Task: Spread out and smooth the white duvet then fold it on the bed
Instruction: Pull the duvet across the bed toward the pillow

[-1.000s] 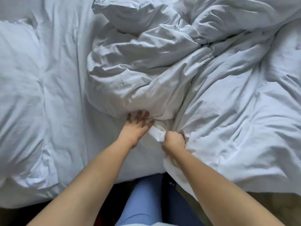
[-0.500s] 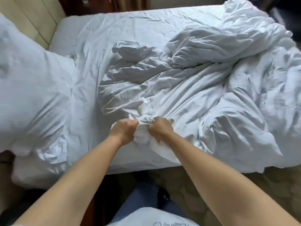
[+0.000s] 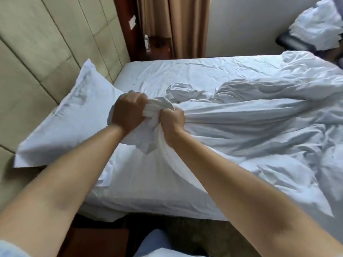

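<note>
Left hand [image 3: 128, 112]: fingers curled into a fist, clamped on a bunched fold of the duvet [image 3: 259, 130]. Right hand [image 3: 172, 119]: fingers likewise curled tight round the same bunch, just beside the left hand, knuckles nearly touching. The gathered fabric shows between the two fists and hangs below them in a loose fold.

Both hands hold the bunch raised above the mattress, near the head end. From the grip, taut creases run to the right across the duvet. The rest of the duvet lies crumpled over the right and middle part of the bed [image 3: 185, 71], with one lower corner hanging over the near edge.

Both forearms are bare and extend from the lower frame corners toward the grip.

A pillow [image 3: 70, 117] lies at the left, leaning against the padded headboard [image 3: 46, 43]. The wrinkled sheet is exposed at the far side of the bed.

Behind the bed: a brown curtain [image 3: 176, 25], a dark wooden nightstand [image 3: 159, 47] with a clear bottle [image 3: 147, 43] on it. At the upper right, a pile of white linen [image 3: 319, 25] rests on a dark chair [image 3: 289, 42].
</note>
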A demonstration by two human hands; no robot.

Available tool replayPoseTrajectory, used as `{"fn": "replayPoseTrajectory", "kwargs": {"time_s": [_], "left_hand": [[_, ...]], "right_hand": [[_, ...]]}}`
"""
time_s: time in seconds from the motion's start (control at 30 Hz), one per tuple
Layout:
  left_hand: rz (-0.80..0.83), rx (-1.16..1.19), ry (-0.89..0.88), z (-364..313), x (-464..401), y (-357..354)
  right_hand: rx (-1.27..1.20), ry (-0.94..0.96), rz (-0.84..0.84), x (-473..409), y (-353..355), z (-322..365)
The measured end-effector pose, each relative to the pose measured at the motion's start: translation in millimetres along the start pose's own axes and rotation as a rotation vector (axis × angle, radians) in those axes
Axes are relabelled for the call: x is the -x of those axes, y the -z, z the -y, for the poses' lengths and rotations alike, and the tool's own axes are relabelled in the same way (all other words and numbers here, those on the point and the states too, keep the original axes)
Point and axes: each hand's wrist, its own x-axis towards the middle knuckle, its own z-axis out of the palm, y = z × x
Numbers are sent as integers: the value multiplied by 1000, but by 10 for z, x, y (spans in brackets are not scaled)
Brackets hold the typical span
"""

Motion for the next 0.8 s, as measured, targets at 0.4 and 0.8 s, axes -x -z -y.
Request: {"fn": "replayPoseTrajectory", "kwargs": {"time_s": [0.4, 0.8], "left_hand": [[1477, 282, 233, 280, 1163, -1477], [1238, 501, 786, 1077, 1453, -2619]], "right_hand": [[884, -469, 663, -841, -324, -1720], [1028, -357, 585, -1370, -1131, -2213]]}}
